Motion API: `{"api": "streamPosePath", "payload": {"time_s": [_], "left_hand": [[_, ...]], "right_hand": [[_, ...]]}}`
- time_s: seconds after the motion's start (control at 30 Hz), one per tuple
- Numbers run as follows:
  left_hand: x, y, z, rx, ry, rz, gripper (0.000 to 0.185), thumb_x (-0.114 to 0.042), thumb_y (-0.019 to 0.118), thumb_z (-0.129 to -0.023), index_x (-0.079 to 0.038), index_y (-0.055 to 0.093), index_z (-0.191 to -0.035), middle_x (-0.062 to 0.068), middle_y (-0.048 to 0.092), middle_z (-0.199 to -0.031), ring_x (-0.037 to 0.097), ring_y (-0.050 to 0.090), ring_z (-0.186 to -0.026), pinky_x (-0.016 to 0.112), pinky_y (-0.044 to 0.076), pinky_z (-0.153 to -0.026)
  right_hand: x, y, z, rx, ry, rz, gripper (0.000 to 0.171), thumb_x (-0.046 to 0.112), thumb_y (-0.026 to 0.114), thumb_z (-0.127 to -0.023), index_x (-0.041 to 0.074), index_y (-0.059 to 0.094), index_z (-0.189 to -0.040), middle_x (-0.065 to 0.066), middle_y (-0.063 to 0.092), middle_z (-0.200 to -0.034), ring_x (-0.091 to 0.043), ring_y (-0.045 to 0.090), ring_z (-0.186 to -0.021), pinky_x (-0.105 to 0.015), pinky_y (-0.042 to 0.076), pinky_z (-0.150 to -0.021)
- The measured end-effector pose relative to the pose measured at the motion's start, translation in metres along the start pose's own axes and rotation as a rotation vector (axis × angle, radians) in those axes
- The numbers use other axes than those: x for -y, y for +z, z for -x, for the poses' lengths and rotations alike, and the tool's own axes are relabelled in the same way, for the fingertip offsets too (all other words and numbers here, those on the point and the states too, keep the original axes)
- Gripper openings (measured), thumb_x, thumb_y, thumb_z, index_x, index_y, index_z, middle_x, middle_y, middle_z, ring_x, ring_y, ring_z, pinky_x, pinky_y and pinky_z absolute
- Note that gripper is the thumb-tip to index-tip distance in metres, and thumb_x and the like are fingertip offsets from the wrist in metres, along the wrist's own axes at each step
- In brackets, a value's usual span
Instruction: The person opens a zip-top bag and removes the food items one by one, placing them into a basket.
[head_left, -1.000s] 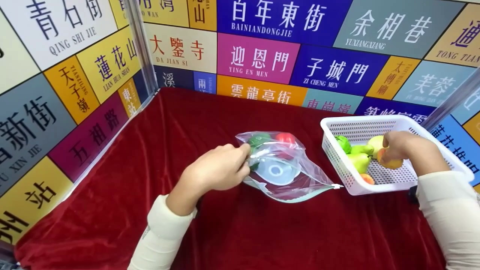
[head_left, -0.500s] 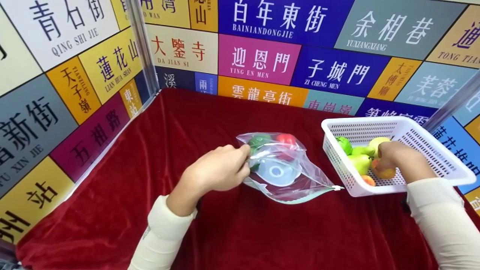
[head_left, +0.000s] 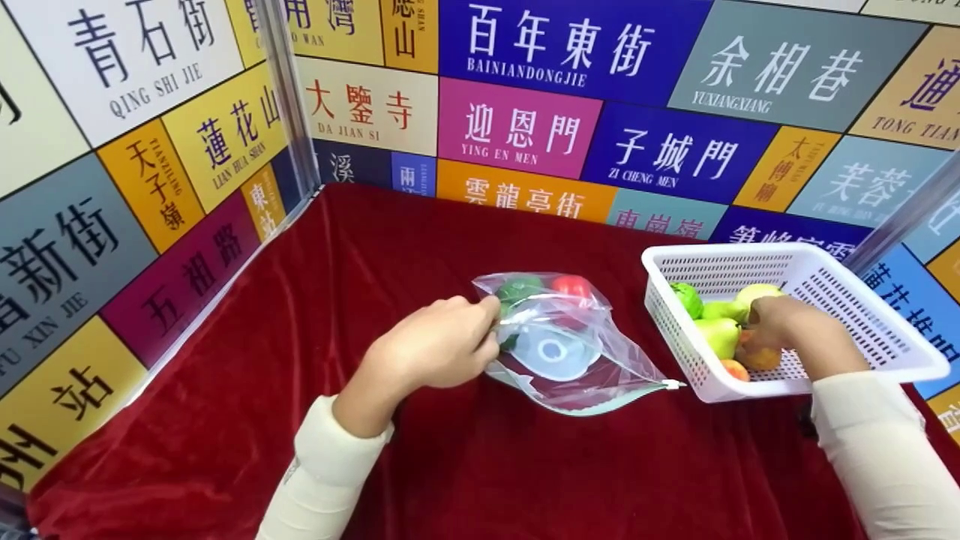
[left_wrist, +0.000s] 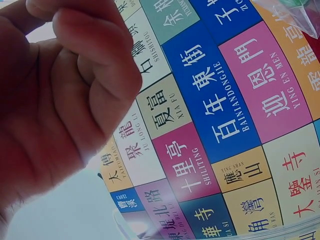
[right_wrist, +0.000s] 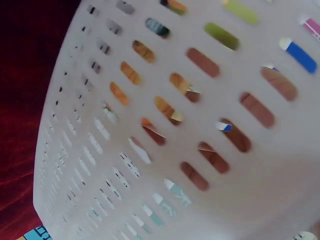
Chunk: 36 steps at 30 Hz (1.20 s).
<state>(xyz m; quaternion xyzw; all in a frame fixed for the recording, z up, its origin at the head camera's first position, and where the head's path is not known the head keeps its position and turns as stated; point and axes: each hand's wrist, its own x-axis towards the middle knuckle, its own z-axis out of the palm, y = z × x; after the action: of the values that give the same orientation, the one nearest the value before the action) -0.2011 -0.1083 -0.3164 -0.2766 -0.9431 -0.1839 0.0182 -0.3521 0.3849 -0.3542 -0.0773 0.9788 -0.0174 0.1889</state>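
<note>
Red velvet cloth [head_left: 420,465] covers the table, walled on three sides by panels of coloured street-name signs [head_left: 517,127]. Seen from the head camera, the right hand [head_left: 795,336] has sunk lower into the white perforated plastic basket [head_left: 885,330] than a second ago, and the orange-yellow round fruit [head_left: 756,357] in its curled fingers now sits near the basket floor instead of lifted above the other pieces. Just beside it lie a green pear [head_left: 718,336], a pale yellow-green fruit [head_left: 757,292], a small green round fruit [head_left: 686,298] and an orange piece [head_left: 735,369] against the near wall. The left hand [head_left: 439,346] has not shifted: its curled fingers pinch the edge of the clear zip-top plastic bag [head_left: 577,352], which lies on the cloth between the two hands, close to the basket. Inside the bag show a dark green item [head_left: 517,288], a red round item [head_left: 571,285] and a translucent round lid [head_left: 553,349].

From the left wrist camera, the left hand's fingers [left_wrist: 95,55] are folded tight against the palm; a corner of the bag [left_wrist: 295,10] shows at the top edge, with the sign panels behind.

From the right wrist camera, only the slotted basket wall [right_wrist: 190,125] fills the view, with red cloth [right_wrist: 25,100] at the left; the hand itself is out of sight.
</note>
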Motion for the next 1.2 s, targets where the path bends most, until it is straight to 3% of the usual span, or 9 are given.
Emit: {"api": "streamPosePath", "payload": {"time_s": [0.13,0.27,0.4,0.63,0.83,0.93,1.03,1.2], "left_hand": [[0.000,0.000,-0.001,0.005,-0.008,-0.007,0.014,-0.020,0.054,-0.097,-0.008,0.056,-0.102,0.006,0.053,-0.071,0.020,0.054,-0.062,0.033,0.047,-0.061],[0.000,0.000,-0.001,0.009,-0.009,-0.010,0.015,-0.021,0.055,-0.097,-0.007,0.056,-0.103,0.006,0.054,-0.072,0.021,0.055,-0.063,0.033,0.048,-0.063],[0.000,0.000,-0.001,0.002,-0.004,-0.016,0.016,-0.021,0.054,-0.097,-0.007,0.056,-0.104,0.006,0.054,-0.072,0.021,0.056,-0.064,0.033,0.049,-0.064],[0.000,0.003,0.000,-0.004,0.001,-0.004,0.017,-0.021,0.054,-0.098,-0.005,0.056,-0.106,0.006,0.053,-0.072,0.020,0.055,-0.062,0.032,0.049,-0.063],[0.000,0.003,-0.001,-0.013,0.008,-0.001,0.019,-0.021,0.054,-0.097,-0.005,0.055,-0.107,0.006,0.053,-0.071,0.020,0.055,-0.061,0.032,0.050,-0.062],[0.000,0.002,-0.001,-0.022,0.011,-0.006,0.017,-0.020,0.054,-0.097,-0.005,0.055,-0.105,0.006,0.052,-0.070,0.020,0.055,-0.060,0.032,0.049,-0.060],[0.000,0.002,-0.001,-0.026,0.010,-0.005,0.015,-0.020,0.054,-0.096,-0.006,0.054,-0.104,0.006,0.052,-0.069,0.020,0.054,-0.059,0.032,0.048,-0.059],[0.000,0.002,-0.002,-0.034,0.011,-0.004,0.015,-0.020,0.054,-0.097,-0.007,0.053,-0.103,0.006,0.052,-0.070,0.019,0.054,-0.059,0.031,0.048,-0.059]], "right_hand": [[0.005,-0.011,0.011,0.000,-0.003,-0.002,0.069,0.039,0.083,-0.079,-0.014,0.058,-0.116,-0.031,0.063,-0.104,-0.043,0.058,-0.093,-0.058,0.049,-0.084],[0.018,-0.026,0.028,-0.063,-0.018,0.006,0.088,0.048,0.083,-0.077,-0.015,0.052,-0.128,-0.039,0.059,-0.116,-0.050,0.057,-0.103,-0.067,0.045,-0.089],[0.047,-0.039,0.052,-0.160,-0.057,0.017,0.081,0.046,0.079,-0.081,-0.010,0.052,-0.133,-0.035,0.063,-0.117,-0.045,0.061,-0.100,-0.065,0.047,-0.086],[0.121,-0.047,0.113,-0.314,-0.175,0.053,0.066,0.041,0.071,-0.092,0.000,0.050,-0.139,-0.028,0.067,-0.116,-0.046,0.064,-0.104,-0.062,0.049,-0.086],[0.181,-0.038,0.169,-0.487,-0.222,0.023,0.066,0.050,0.072,-0.089,0.015,0.053,-0.142,-0.016,0.068,-0.122,-0.032,0.063,-0.099,-0.055,0.051,-0.081],[0.202,-0.024,0.190,-0.647,-0.372,-0.002,0.061,0.045,0.078,-0.085,0.018,0.058,-0.137,-0.005,0.070,-0.121,-0.025,0.066,-0.098,-0.053,0.054,-0.081],[0.213,-0.009,0.203,-0.741,-0.501,0.000,0.057,0.043,0.081,-0.083,0.024,0.062,-0.133,0.007,0.069,-0.122,-0.016,0.067,-0.102,-0.046,0.056,-0.083],[0.220,0.007,0.212,-0.686,-0.569,-0.037,0.055,0.043,0.079,-0.085,0.035,0.058,-0.136,0.018,0.065,-0.126,-0.002,0.064,-0.107,-0.029,0.057,-0.088]]}}
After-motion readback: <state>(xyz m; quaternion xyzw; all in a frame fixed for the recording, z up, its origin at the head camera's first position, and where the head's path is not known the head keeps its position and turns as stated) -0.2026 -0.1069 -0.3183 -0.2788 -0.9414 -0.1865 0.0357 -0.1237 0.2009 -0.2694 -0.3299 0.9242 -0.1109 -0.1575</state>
